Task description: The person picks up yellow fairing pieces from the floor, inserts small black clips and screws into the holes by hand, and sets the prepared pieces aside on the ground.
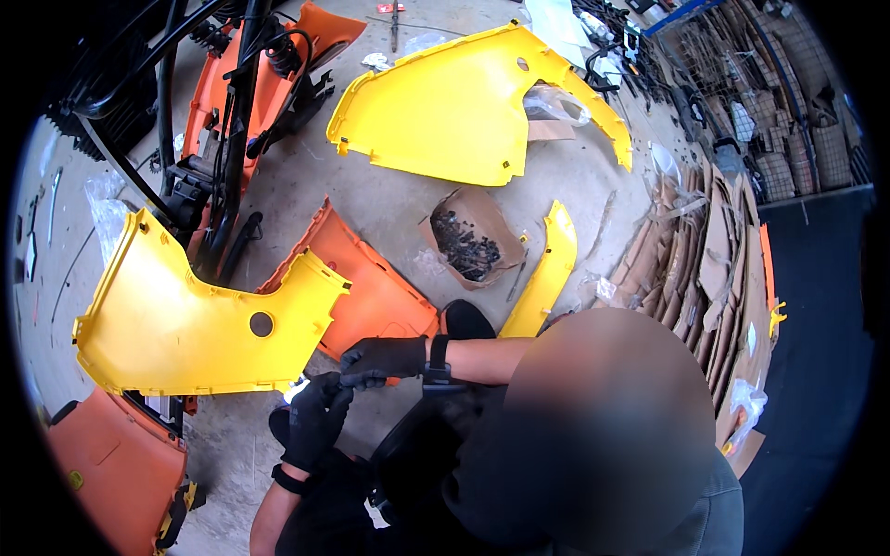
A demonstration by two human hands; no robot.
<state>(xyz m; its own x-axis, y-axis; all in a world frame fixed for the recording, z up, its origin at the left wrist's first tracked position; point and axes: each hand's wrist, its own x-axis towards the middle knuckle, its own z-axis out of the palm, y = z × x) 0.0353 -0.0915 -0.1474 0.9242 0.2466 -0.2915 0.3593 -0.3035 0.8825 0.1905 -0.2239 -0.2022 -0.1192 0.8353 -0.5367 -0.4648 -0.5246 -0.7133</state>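
Both my hands are gloved in black and meet at the lower right corner of a large yellow plastic panel (209, 324) with a round hole. My left hand (317, 422) is closed beside the panel's edge, next to a small bright white patch (296, 389). Just above and to the right, my right hand (383, 360) has its fingers pinched together, touching or nearly touching the left. Whatever they grip is too small or hidden to name. A small orange bit (393, 381) shows below the right hand. An orange panel (371, 278) lies behind the yellow one.
A cardboard box (501, 239) holds many small black parts. Beyond it lies another yellow panel (445, 111); a narrow yellow strip (547, 278) is nearer. Flattened cardboard (700, 269) is stacked at right. A black-framed machine (218, 199) stands upper left; another orange panel (120, 463) lies lower left.
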